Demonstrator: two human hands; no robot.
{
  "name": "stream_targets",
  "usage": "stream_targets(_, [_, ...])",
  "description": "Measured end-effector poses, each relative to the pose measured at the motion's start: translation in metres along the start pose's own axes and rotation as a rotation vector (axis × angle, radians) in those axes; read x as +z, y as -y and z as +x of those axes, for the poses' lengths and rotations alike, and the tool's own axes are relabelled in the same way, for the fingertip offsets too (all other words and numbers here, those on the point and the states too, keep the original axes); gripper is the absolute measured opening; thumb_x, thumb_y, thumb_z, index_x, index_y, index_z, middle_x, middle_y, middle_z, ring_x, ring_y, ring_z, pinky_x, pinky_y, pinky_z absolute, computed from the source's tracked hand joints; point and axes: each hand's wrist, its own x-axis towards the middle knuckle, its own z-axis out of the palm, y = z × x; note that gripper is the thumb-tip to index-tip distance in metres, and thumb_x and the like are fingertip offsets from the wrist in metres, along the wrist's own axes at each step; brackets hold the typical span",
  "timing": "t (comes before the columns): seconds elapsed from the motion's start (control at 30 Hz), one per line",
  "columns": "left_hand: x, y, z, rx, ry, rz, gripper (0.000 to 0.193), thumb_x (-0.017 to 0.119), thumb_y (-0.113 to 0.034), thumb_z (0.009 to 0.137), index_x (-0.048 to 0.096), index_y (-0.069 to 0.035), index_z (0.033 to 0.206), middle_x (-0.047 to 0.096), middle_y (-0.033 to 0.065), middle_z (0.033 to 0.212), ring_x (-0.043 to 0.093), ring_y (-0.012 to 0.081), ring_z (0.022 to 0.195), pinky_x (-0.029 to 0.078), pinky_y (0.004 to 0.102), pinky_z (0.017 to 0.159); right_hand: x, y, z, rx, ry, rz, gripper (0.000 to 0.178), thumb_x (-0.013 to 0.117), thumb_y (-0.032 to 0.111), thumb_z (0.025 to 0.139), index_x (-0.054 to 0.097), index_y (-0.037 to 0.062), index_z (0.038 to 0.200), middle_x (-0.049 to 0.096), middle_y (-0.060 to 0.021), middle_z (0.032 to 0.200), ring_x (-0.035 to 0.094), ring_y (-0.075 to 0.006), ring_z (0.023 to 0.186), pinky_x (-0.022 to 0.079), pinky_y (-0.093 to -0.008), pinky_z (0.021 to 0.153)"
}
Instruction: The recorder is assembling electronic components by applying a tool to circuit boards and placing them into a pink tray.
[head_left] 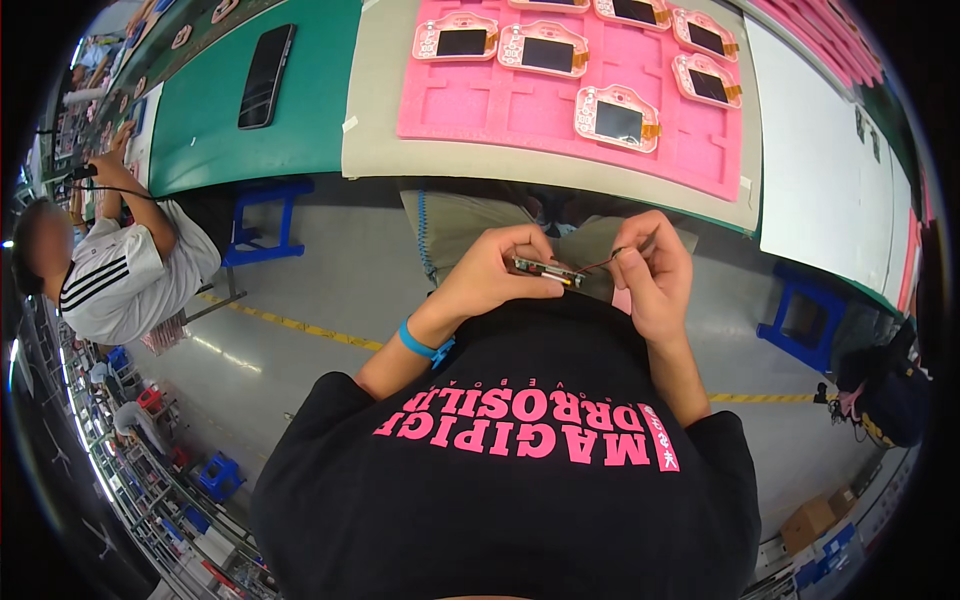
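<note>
Holding a small circuit board (545, 269) over the lap (465, 225), short of the edge of the tabletop (385, 110), seemed most at risk of damaging the thin red wire (597, 263) stretched between both hands: risked tearing it from its joint by pulling too hard, or kinking it by twisting. Risked, too, dropping the board to the floor (330, 260) by slackening the left grip, with apparently no tabletop directly beneath for catching it. Looked liable to smear or press bare components by touching them with uncovered skin. With the left hand (490, 272), gripped the board by its edges, thumb and fingers parted only by the width of the piece itself. With the right hand (655, 272), pinched the wire's far end, thumb and fingers almost together; could not tell what else, if anything, lay hidden there. Touched none of the pink housings (540, 48) in the foam tray (460, 110) ahead.
</note>
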Motion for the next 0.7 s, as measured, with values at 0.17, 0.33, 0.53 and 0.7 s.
stream_targets(0.17, [-0.004, -0.027, 0.006, -0.096, 0.273, 0.158, 0.031, 0.087, 0.004, 0.082, 0.066, -0.004, 0.104, 0.077, 0.0063, 0.092, 0.071, 0.0121, 0.083, 0.055, 0.0238, 0.080, 0.014, 0.021, 0.017, 0.174, 0.213, -0.031, 0.008, 0.063, 0.003, 0.103, 0.060, 0.0013, 0.111, 0.063, -0.0046, 0.087, 0.055, -0.0091, 0.067, 0.045, -0.0221, 0.067])
stream_targets(0.33, [0.000, -0.046, 0.033, -0.148, 0.441, 0.303, 0.027, 0.084, 0.001, 0.087, 0.066, -0.003, 0.107, 0.076, 0.0064, 0.090, 0.071, 0.0137, 0.082, 0.054, 0.0248, 0.077, 0.013, 0.022, 0.040, 0.167, 0.188, 0.037, 0.007, 0.063, 0.003, 0.103, 0.061, 0.0012, 0.110, 0.063, -0.0038, 0.084, 0.054, -0.0076, 0.065, 0.044, -0.0213, 0.065])
stream_targets(0.53, [0.014, -0.058, 0.036, -0.226, 0.384, 0.195, 0.014, 0.078, -0.007, 0.096, 0.069, -0.003, 0.105, 0.073, 0.0030, 0.084, 0.064, 0.0103, 0.072, 0.048, 0.0216, 0.067, 0.012, 0.030, 0.047, 0.277, 0.145, -0.062, 0.006, 0.063, 0.003, 0.104, 0.061, 0.0014, 0.109, 0.063, -0.0028, 0.080, 0.054, -0.0066, 0.064, 0.044, -0.0210, 0.062])
stream_targets(0.7, [0.025, -0.053, 0.048, -0.043, 0.363, 0.012, 0.009, 0.071, -0.008, 0.101, 0.068, -0.001, 0.106, 0.066, 0.0017, 0.075, 0.059, 0.0107, 0.065, 0.047, 0.0225, 0.063, 0.014, 0.041, 0.057, 0.165, 0.057, -0.022, 0.006, 0.060, 0.005, 0.106, 0.063, 0.0015, 0.110, 0.062, -0.0019, 0.075, 0.052, -0.0056, 0.063, 0.043, -0.0212, 0.059])
